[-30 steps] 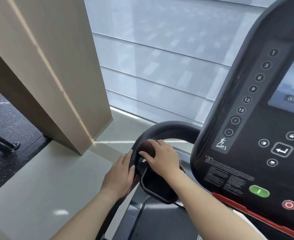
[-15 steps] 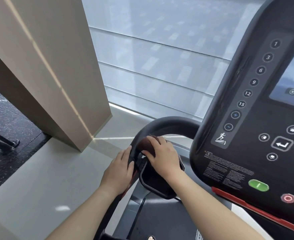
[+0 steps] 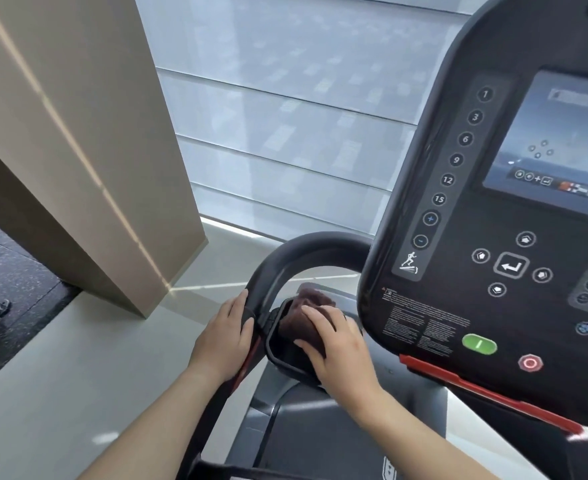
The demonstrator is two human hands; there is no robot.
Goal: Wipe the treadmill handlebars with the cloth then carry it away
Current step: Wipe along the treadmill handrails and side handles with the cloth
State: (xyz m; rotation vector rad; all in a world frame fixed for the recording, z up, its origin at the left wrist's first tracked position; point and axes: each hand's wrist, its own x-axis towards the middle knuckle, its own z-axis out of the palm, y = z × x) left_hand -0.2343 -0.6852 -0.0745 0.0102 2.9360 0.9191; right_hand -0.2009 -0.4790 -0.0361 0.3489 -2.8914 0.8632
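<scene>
The black curved treadmill handlebar loops up from the lower left toward the console. My left hand rests on the outer side of the bar, fingers laid against it. My right hand presses a dark brown cloth onto the black pad just inside the bar, fingers closed over the cloth. Part of the cloth bunches up beyond my fingertips; the rest is hidden under my palm.
The treadmill console with number buttons, a screen, a green button and a red stop button fills the right side. A beige pillar stands at left, a window with blinds behind. The treadmill deck lies below.
My right hand has slid the cloth off the top of the handlebar, rightward and down onto the inner pad. My left hand stays on the bar. The view shifted slightly.
</scene>
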